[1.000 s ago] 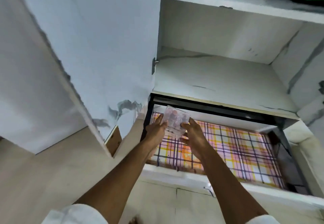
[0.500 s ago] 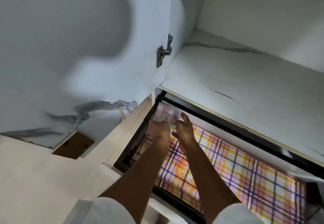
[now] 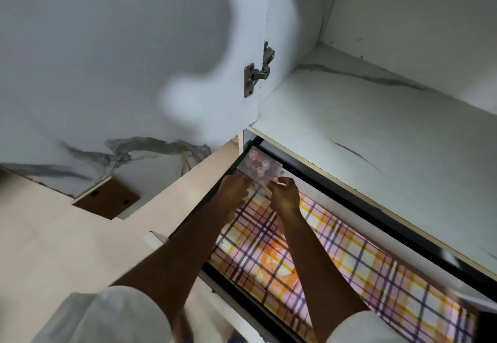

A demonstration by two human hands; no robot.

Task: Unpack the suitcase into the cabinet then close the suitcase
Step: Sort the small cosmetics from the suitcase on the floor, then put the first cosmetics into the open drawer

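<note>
Pinching the clear plastic case (image 3: pixel 259 168) between our left hand (image 3: pixel 233 189) and right hand (image 3: pixel 285 195) over the drawer's (image 3: pixel 403 238) far-left corner, we judge that releasing it tilted could wedge it against the black frame.

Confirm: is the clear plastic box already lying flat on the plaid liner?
No, both hands hold the clear plastic box above the plaid liner.

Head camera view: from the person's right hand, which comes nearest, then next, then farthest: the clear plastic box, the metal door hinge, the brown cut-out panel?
1. Clear plastic box: in the grip of the right hand, in the drawer's far left corner.
2. Metal door hinge: above, on the cabinet door.
3. Brown cut-out panel: far left.
</note>
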